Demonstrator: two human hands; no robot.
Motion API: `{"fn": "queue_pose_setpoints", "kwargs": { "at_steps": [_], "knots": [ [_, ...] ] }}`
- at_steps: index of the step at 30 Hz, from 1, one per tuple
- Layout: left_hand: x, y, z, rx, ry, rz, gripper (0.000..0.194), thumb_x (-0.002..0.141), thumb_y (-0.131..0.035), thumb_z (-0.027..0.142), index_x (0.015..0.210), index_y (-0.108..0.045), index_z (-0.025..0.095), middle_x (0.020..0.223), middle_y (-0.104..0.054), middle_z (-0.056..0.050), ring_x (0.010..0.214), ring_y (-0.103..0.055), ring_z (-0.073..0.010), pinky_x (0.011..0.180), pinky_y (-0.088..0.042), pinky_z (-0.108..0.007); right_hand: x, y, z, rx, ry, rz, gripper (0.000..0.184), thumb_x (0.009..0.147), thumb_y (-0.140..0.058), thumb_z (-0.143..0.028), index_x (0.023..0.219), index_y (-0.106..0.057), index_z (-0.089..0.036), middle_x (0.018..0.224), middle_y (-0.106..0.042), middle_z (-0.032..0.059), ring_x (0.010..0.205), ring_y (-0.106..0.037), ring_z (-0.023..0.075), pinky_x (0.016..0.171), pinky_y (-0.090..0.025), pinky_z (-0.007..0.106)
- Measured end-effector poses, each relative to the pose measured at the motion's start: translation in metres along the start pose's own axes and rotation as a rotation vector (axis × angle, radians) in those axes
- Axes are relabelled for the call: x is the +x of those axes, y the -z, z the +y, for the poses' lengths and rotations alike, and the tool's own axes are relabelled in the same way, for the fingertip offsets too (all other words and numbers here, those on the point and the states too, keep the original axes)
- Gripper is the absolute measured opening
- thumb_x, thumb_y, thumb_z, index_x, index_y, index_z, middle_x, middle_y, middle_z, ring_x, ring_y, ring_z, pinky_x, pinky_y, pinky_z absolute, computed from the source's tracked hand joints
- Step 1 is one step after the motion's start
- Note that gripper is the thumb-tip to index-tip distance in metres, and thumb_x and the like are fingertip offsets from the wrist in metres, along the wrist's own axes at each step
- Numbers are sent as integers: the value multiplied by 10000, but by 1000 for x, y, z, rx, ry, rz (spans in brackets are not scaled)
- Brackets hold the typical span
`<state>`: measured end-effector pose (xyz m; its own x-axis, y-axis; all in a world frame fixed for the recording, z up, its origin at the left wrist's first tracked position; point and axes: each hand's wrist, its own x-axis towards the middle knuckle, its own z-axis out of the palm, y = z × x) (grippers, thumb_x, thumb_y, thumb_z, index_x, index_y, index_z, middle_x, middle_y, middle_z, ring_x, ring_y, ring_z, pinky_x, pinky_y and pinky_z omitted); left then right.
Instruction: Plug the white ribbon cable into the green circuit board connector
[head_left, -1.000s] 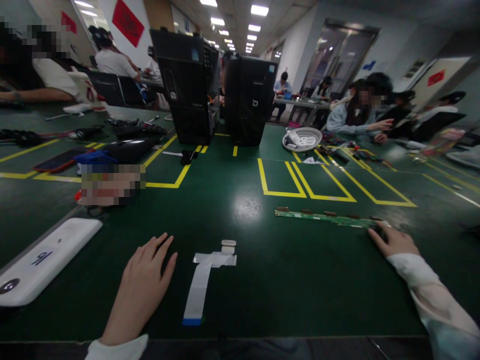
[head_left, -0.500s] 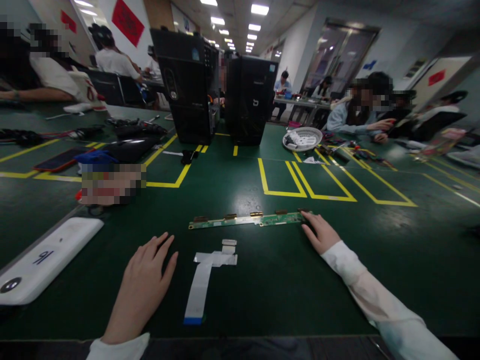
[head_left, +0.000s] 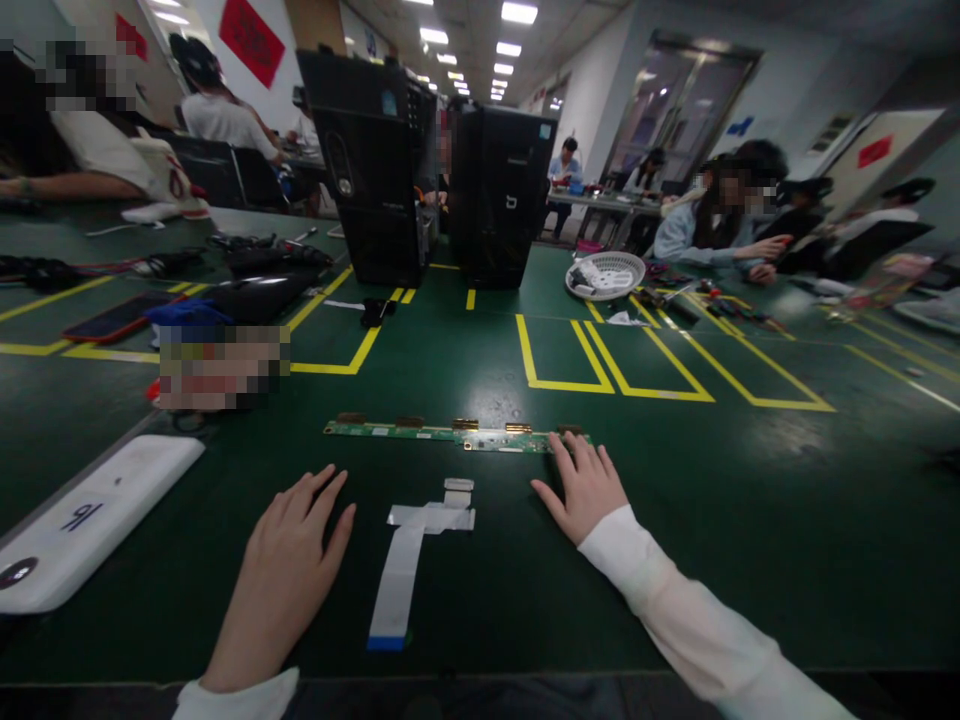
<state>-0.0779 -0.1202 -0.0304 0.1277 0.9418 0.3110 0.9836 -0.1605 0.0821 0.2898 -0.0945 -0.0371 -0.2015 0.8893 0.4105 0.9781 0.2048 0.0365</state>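
A long, narrow green circuit board (head_left: 442, 433) with several gold-brown flex tabs along its far edge lies flat on the green table. Over its right end rests my right hand (head_left: 585, 485), open, fingertips touching the board and thumb apart. My left hand (head_left: 289, 555) lies on the table with its fingers stretched out and nothing in it. Between the two hands, nearer to the left one, is a white flat ribbon cable (head_left: 400, 575), folded at the top and blue at its near end.
To the left lies a white casing (head_left: 97, 520) with a handwritten mark. Two black computer towers (head_left: 491, 200) stand at the back. A white basket (head_left: 606, 274) holds small parts, with tools to its right. Yellow tape (head_left: 570, 387) marks the table. Other people sit around.
The circuit board has slid to the left and lies straighter, its right end under my right hand, which moved left with it. My left hand and the ribbon cable have stayed put.
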Motion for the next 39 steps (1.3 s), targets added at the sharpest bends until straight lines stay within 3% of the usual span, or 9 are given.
{"fn": "queue_pose_setpoints", "kwargs": {
  "at_steps": [4,9,20,26,30,35,39],
  "knots": [
    [0,0,0,-4,-10,20,577,937,-288,462,1289,-563,97,1355,-550,-172,1253,-502,-348,1049,-406,-511,9,6,13,81,160,-55,564,948,-366,-490,1350,-511,-122,1389,-485,205,1319,-403,344,1065,-357,571],
    [0,1,2,-7,-2,19,576,933,-293,461,1296,-556,100,1361,-549,-166,1256,-500,-348,1049,-405,-515,13,0,25,240,315,-93,488,963,-376,-419,1339,-522,-144,1359,-508,169,1279,-442,285,1058,-405,500],
    [1,3,4,-7,2,17,580,936,-292,449,1282,-576,79,1354,-551,-180,1260,-495,-357,1046,-411,-518,34,4,10,244,328,-121,416,954,-415,-391,1222,-596,-129,1236,-573,166,1129,-509,294,938,-463,489],
    [1,3,1,-65,-24,36,566,940,-327,452,1348,-510,104,1395,-516,-179,1252,-513,-340,1043,-420,-529,34,1,12,252,344,-117,406,959,-404,-358,1242,-585,-131,1241,-569,164,1139,-503,291,943,-460,484],
    [1,9,9,-145,-183,33,514,961,-362,425,1410,-434,185,1445,-483,-120,1302,-480,-284,1069,-413,-504,33,-1,16,271,369,-118,424,955,-426,-371,1269,-567,-123,1270,-551,170,1179,-487,292,988,-440,491],
    [4,35,45,-147,-588,-63,528,957,-454,342,1468,-336,285,1471,-475,-22,1336,-453,-213,1107,-390,-430,31,-4,19,297,391,-109,435,946,-454,-370,1302,-542,-135,1289,-540,175,1220,-464,287,1025,-418,504],
    [14,46,67,-171,-692,-120,549,954,-478,329,1477,-319,282,1463,-486,-10,1313,-479,-187,1087,-417,-379,31,-6,20,300,406,-92,446,946,-454,-367,1303,-541,-115,1288,-540,185,1226,-456,293,1029,-418,501]
  ]
}}
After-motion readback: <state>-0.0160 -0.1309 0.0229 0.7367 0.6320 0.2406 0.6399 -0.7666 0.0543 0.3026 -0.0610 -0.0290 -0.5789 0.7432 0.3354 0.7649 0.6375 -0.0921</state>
